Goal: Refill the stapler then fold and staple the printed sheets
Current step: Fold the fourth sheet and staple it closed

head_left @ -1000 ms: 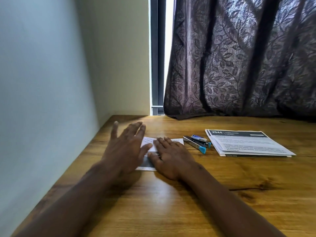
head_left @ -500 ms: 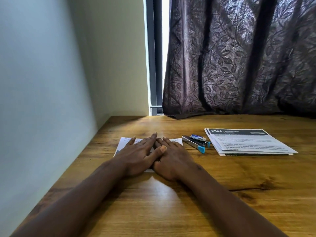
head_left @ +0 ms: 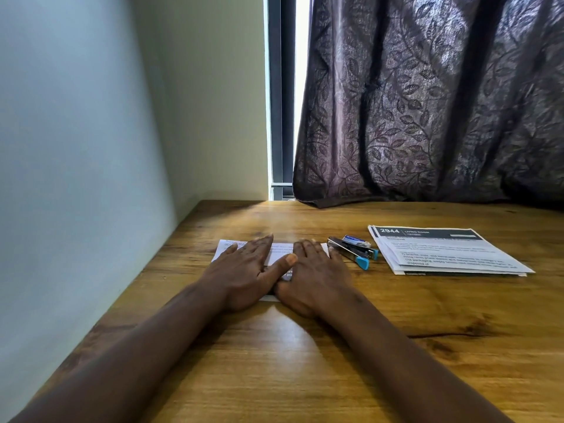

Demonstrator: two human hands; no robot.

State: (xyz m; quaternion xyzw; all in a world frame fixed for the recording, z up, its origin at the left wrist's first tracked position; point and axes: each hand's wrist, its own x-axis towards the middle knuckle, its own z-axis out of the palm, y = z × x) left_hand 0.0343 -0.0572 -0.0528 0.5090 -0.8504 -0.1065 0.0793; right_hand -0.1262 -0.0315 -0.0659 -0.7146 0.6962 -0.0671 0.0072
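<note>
A folded printed sheet (head_left: pixel 281 254) lies flat on the wooden table (head_left: pixel 305 346), mostly covered by both hands. My left hand (head_left: pixel 244 270) presses on its left half with straight fingers, thumb stretched to the right. My right hand (head_left: pixel 317 276) lies flat on the right half, fingers pointing away from me. Just right of that hand sits a silver stapler with blue tips (head_left: pixel 351 253), lying apart from my fingers. A small staple box (head_left: pixel 355 240) rests behind it. Further right is a stack of printed sheets (head_left: pixel 445 253) headed "2944".
A pale wall (head_left: pixel 76 178) borders the table on the left. A dark leaf-patterned curtain (head_left: pixel 427 102) hangs over the table's far edge, beside a narrow window gap (head_left: pixel 283 102). Bare wood lies in front of my arms.
My left hand came down from above the sheet onto its left half and slid slightly left. My right hand stayed pressed on the paper.
</note>
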